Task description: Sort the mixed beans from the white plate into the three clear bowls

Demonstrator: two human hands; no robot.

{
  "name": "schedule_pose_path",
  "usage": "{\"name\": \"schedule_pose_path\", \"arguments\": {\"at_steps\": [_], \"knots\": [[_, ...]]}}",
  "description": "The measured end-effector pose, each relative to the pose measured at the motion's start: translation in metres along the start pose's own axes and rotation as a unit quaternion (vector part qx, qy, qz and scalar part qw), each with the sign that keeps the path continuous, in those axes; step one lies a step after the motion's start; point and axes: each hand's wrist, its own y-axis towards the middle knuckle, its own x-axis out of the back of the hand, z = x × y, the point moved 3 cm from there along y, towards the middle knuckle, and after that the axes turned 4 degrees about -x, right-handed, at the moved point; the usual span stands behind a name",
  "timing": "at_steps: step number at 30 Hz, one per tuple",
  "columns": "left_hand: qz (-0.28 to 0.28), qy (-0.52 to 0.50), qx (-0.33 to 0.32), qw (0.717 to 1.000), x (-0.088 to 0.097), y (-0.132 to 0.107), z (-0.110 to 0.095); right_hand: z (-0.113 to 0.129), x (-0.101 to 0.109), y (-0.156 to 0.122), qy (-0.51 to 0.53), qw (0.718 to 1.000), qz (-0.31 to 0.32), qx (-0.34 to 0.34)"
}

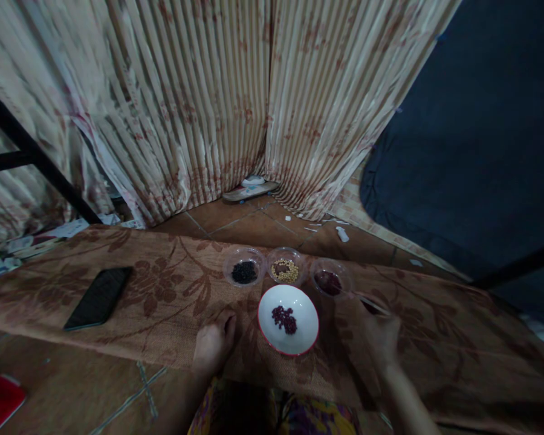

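Note:
My left hand rests on the cloth left of the white bowl, its fingers curled in with nothing visible in them. The white bowl has a red rim and holds a small heap of dark red beans. My right hand, slightly blurred, grips what look like chopsticks. Their tips point left toward the clear cup of dark red beans; whether they touch the beans I cannot tell. Beside it in a row stand a clear cup of yellow beans and another clear cup of black beans.
A dark phone lies on the left of the patterned brown cloth. Beyond the table's far edge are a tiled floor with litter and a skateboard. Striped curtains hang behind; dark blue fabric hangs at right.

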Motion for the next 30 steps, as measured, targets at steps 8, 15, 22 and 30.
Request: {"name": "schedule_pose_path", "arguments": {"at_steps": [8,15,22,30], "knots": [[0.013,-0.015,0.001,1.0,0.002,0.0,-0.004,0.026,-0.008,-0.033,0.032,0.995,0.07,-0.059],[0.01,-0.021,0.0,1.0,0.006,-0.001,-0.008,0.024,-0.018,-0.05,0.049,0.979,0.132,-0.147],[0.004,-0.023,-0.007,1.0,0.004,-0.002,-0.008,0.018,-0.022,-0.061,0.066,0.962,0.167,-0.205],[0.004,-0.023,-0.011,1.0,0.004,-0.003,-0.008,0.022,-0.021,-0.061,-0.009,0.984,0.142,-0.108]]}}
